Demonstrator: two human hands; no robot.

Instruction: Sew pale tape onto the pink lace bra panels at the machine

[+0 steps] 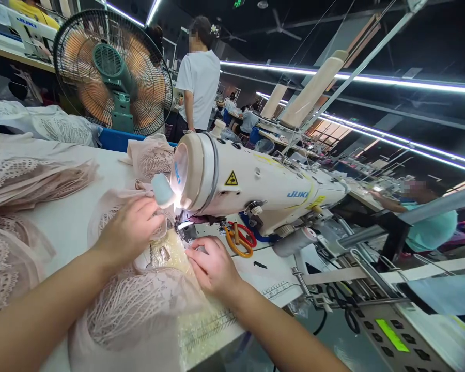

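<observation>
A white Juki sewing machine [256, 186] stands on the white table [70, 222], its lamp lit over the needle [180, 222]. A pale pink lace garment [139, 305] lies under the needle and spills toward me. My left hand [129, 230] rests flat on the lace just left of the needle, fingers stretched and a little curled. On the right of the needle my right hand [213, 266] presses the fabric, fingers bent down onto it. Neither hand lifts anything.
Piles of pink lace [27, 175] cover the table's left side. A green standing fan [112, 72] is behind. Orange and red scissors [240, 240] lie beside the machine. A control panel [391, 333] sits lower right. A person in a white shirt [199, 77] stands beyond; another sits far right.
</observation>
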